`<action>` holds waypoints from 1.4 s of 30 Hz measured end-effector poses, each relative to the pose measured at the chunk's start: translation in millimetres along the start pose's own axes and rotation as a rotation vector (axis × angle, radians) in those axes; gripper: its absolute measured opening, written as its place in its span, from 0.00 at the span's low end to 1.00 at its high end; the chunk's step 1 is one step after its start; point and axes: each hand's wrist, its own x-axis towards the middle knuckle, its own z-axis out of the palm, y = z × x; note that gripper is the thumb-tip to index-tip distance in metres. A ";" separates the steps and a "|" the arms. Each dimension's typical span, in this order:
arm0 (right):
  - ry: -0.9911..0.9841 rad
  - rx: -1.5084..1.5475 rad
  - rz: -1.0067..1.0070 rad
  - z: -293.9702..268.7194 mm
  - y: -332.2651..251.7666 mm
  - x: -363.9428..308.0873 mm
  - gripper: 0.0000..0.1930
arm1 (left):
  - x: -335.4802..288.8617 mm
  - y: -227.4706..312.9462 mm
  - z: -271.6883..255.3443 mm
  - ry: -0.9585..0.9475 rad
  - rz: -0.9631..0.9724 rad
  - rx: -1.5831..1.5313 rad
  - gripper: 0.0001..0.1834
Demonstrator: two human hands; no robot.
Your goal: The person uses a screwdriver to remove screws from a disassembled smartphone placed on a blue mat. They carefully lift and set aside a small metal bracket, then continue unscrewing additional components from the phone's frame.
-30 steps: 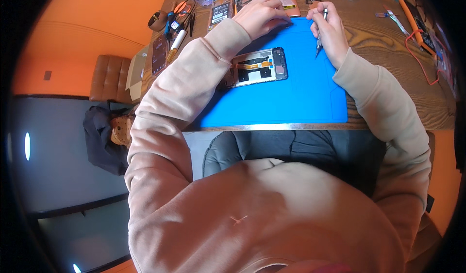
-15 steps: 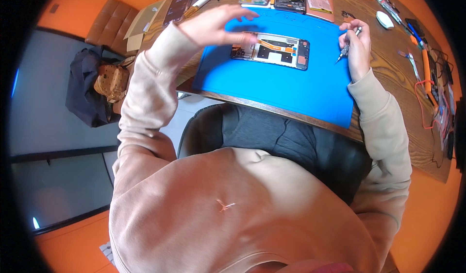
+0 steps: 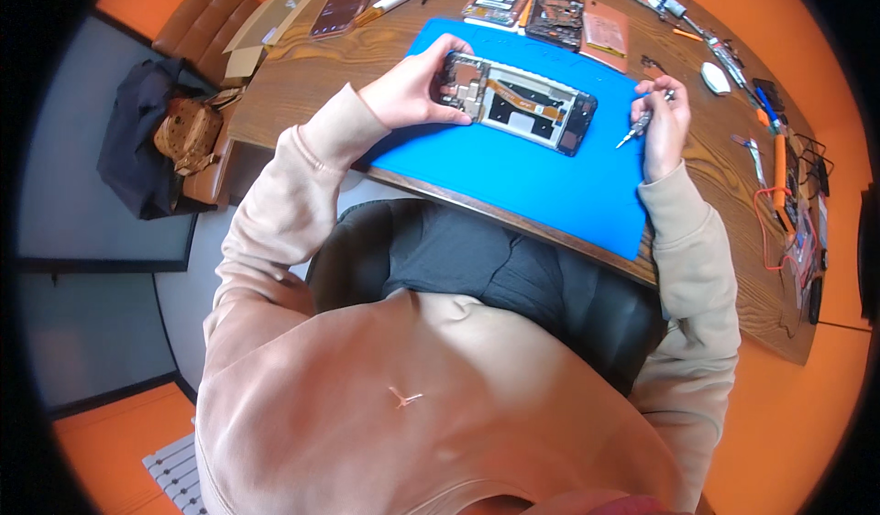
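Note:
An opened phone [image 3: 522, 103] lies over the blue mat [image 3: 550, 199], its inside facing up with an orange flex cable [image 3: 520, 99] running along it. My left hand [image 3: 423, 84] grips the phone's left end, thumb on the near edge and fingers at the far edge. Whether that end is lifted off the mat I cannot tell. Near the mat's right edge, my right hand [image 3: 664, 123] is closed round a slim silver screwdriver [image 3: 634, 130]. Its tip points down and left, apart from the phone.
Behind the mat lie opened phone parts [image 3: 553, 13] and a copper-coloured back panel [image 3: 605, 37]. A dark phone panel [image 3: 341, 6] and a white-handled brush [image 3: 390, 4] are at the far left. On the right sit a white oval object [image 3: 715, 79], an orange-handled tool [image 3: 780, 183] and red wire [image 3: 763, 231].
My left hand has come down from above the phone and taken hold of its left end. The right hand still holds the screwdriver. The whole view has shifted and turned slightly.

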 end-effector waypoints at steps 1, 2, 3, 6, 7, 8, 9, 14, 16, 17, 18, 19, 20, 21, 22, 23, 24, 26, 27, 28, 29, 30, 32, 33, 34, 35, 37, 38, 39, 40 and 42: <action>-0.004 0.000 -0.009 0.3 0.2 -0.9 0.09 | -0.4 2.1 1.2 -0.040 -0.020 -0.168 0.40; -0.003 0.008 -0.016 0.6 0.3 -1.6 0.09 | 1.1 4.6 1.9 -0.084 -0.036 -0.337 0.38; -0.009 0.011 -0.022 1.1 0.4 -2.0 0.08 | 5.3 7.5 -0.1 -0.107 -0.061 -0.458 0.37; 0.006 0.022 -0.002 3.4 0.3 -3.1 0.08 | 32.6 21.8 -19.8 -0.010 -0.024 -0.365 0.27; 0.015 0.024 0.011 4.2 0.3 -3.2 0.08 | 47.6 28.4 -26.8 0.041 0.066 -0.327 0.26; 0.031 0.021 0.026 5.0 0.2 -3.4 0.08 | 64.3 35.0 -34.7 0.071 0.079 -0.307 0.25; 0.026 0.038 0.037 5.8 0.2 -3.4 0.08 | 86.0 42.2 -40.1 0.111 0.084 -0.245 0.25; 0.036 0.043 0.069 7.9 -1.0 -3.8 0.06 | 179.2 57.3 -43.0 -0.029 0.199 -0.531 0.17; 0.043 0.031 0.062 8.3 -1.7 -4.6 0.06 | 206.1 50.6 -41.6 -0.019 0.238 -0.449 0.17; 0.045 0.036 0.064 8.4 -2.0 -5.2 0.06 | 223.4 45.2 -34.3 -0.012 0.250 -0.456 0.16; 0.049 0.044 0.067 8.5 -2.6 -5.7 0.06 | 242.6 38.5 -27.8 -0.032 0.165 -0.564 0.16; 0.057 0.043 0.072 8.7 -3.2 -6.1 0.07 | 267.7 34.3 -21.6 -0.035 0.110 -0.362 0.17; 0.048 0.044 0.076 9.0 -3.8 -6.5 0.07 | 295.2 30.2 -15.8 -0.039 0.052 -0.159 0.18; 0.047 0.042 0.083 9.3 -4.4 -6.8 0.07 | 319.3 24.2 -12.4 -0.042 -0.007 0.044 0.20; 0.049 0.037 0.088 9.4 -4.8 -7.1 0.07 | 341.1 17.3 -10.6 -0.034 -0.054 0.269 0.22; 0.048 0.056 0.095 9.7 -5.3 -7.4 0.07 | 355.2 7.1 -8.7 -0.058 0.001 0.272 0.20; 0.042 0.056 0.097 9.8 -5.7 -7.7 0.07 | 367.1 -0.1 -7.8 -0.080 0.038 0.352 0.20; 0.031 0.056 0.109 10.2 -6.3 -8.3 0.07 | 379.5 -8.2 -4.1 -0.090 0.109 0.469 0.21; 0.022 0.069 0.106 10.4 -6.5 -8.7 0.07 | 379.0 -9.9 -2.3 -0.085 0.113 0.594 0.22; 0.021 0.067 0.107 10.5 -6.7 -9.0 0.07 | 375.4 -9.5 -1.3 -0.050 0.119 0.624 0.23; 0.019 0.063 0.109 10.7 -6.7 -9.4 0.07 | 369.4 -7.3 -0.8 0.000 0.112 0.693 0.23; 0.013 0.062 0.101 11.0 -6.7 -9.8 0.07 | 361.5 -4.8 -1.7 0.041 0.132 0.766 0.23; 0.013 0.063 0.104 12.0 -6.5 -10.3 0.07 | 343.2 0.2 -12.5 0.204 0.241 0.986 0.21; 0.026 0.059 0.106 12.8 -6.5 -10.5 0.07 | 334.2 2.1 -22.6 0.276 0.293 1.028 0.21; 0.008 0.051 0.099 13.7 -6.5 -10.6 0.06 | 324.3 0.8 -32.8 0.319 0.300 1.033 0.21; 0.001 0.036 0.100 14.7 -6.6 -10.8 0.06 | 313.7 -2.7 -45.7 0.333 0.283 1.017 0.21; -0.017 0.023 0.100 16.7 -7.0 -11.3 0.05 | 293.7 -15.0 -67.8 0.327 0.251 0.997 0.21; -0.026 0.024 0.098 17.5 -7.3 -11.6 0.05 | 283.3 -24.0 -75.8 0.315 0.230 0.991 0.21; -0.034 0.023 0.098 18.2 -7.5 -11.6 0.05 | 274.7 -32.8 -82.1 0.305 0.213 0.986 0.21; -0.034 0.011 0.095 18.6 -7.7 -11.7 0.05 | 268.5 -41.3 -86.2 0.289 0.188 0.984 0.21; -0.021 0.000 0.094 18.9 -7.9 -11.1 0.05 | 258.7 -57.7 -89.2 0.231 0.125 0.982 0.21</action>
